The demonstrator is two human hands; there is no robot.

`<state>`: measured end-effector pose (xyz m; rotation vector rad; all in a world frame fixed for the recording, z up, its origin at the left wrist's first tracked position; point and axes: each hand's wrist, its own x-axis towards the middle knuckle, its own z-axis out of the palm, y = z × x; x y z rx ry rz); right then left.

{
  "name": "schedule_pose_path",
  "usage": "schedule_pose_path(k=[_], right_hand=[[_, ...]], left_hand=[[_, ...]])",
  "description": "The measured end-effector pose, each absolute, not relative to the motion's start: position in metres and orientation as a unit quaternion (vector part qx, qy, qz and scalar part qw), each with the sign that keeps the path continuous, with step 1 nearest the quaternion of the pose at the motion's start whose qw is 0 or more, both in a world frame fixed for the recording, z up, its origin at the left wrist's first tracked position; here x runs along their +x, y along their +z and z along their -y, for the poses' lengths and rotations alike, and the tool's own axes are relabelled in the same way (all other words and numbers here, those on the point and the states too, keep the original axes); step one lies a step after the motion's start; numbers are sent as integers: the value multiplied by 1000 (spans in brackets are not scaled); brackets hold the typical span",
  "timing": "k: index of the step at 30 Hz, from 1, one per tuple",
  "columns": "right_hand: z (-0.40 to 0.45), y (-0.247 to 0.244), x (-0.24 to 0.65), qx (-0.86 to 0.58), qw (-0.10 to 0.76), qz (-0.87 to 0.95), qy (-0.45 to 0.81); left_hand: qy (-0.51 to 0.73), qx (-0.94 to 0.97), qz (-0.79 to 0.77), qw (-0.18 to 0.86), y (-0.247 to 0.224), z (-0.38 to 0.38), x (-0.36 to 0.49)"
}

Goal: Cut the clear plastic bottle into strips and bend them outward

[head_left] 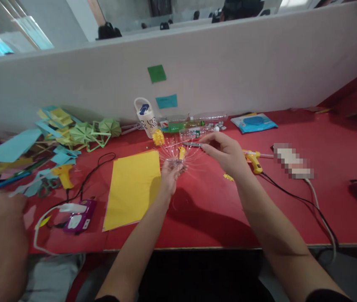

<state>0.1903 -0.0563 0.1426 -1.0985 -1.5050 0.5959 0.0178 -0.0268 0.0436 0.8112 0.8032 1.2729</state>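
My left hand (171, 174) is closed around the base of a clear plastic bottle piece (174, 161) cut into many thin strips that fan outward. A small yellow piece (182, 153) shows among the strips. My right hand (221, 150) is at the right side of the fan, thumb and forefinger pinched at what looks like the end of one clear strip (188, 141). Just left of those fingertips is a slim grey object (192, 144); whether it is held or lies behind them, I cannot tell. A yellow crinkled ball (158, 137) is behind the fan.
Yellow sheets (132, 188) lie left of my forearm. Plastic bottles (181, 127) and a white cup (147, 119) stand or lie by the partition. A yellow glue gun (254, 161) trails a cord at right. Another person's arm (8, 235) rests at left, near a purple power strip (80, 216).
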Motion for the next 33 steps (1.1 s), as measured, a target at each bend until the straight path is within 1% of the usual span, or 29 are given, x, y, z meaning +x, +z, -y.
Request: schedule_pose_path(k=[4, 8, 13, 19, 25, 33], right_hand=[[51, 150, 183, -454, 536, 689, 180], [47, 138, 183, -454, 511, 710, 167], [46, 131, 180, -463, 458, 740, 166], [55, 137, 173, -472, 471, 716, 206], [58, 135, 165, -464, 481, 691, 276], [58, 130, 161, -475, 485, 683, 269]], left_hand=[[576, 353, -357, 645, 37, 28, 11], [569, 349, -376, 643, 36, 30, 6], [581, 363, -359, 635, 38, 34, 9], [593, 376, -371, 608, 34, 35, 6], [586, 385, -359, 615, 30, 36, 5], [588, 402, -345, 611, 27, 36, 5]])
